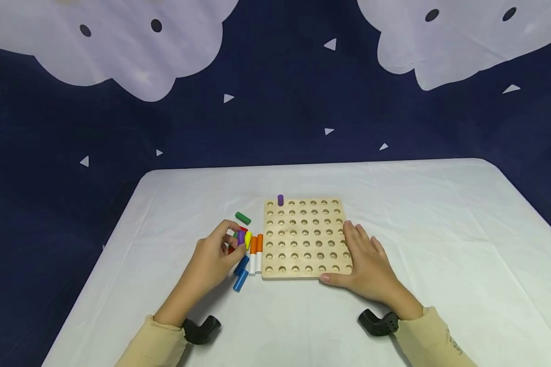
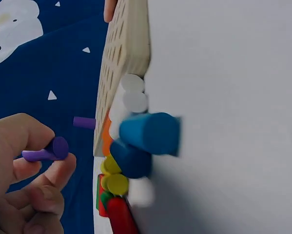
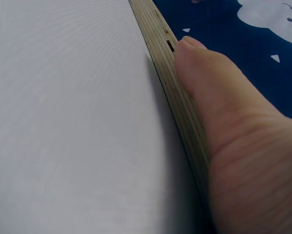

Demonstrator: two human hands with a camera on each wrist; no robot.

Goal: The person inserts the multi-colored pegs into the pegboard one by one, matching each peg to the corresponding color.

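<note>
A purple peg (image 2: 48, 150) is pinched between the thumb and fingers of my left hand (image 1: 218, 253), raised over the loose pegs. To its right lies a square wooden pegboard (image 1: 303, 238) with rows of round holes. Another purple peg (image 1: 280, 200) stands upright in the board's far row, second hole from the left. My right hand (image 1: 369, 265) rests on the board's near right corner, fingers along the right side and thumb (image 3: 204, 73) at the near edge. Its fingers are spread and relaxed.
Beside the board's left edge lie orange-and-white pegs (image 1: 252, 255), blue pegs (image 1: 241, 280), a yellow peg (image 1: 248, 239) and red ones partly hidden by the left hand. A green peg (image 1: 243, 218) lies farther back. White cloth (image 1: 441, 229) covers the table, with a dark curtain behind.
</note>
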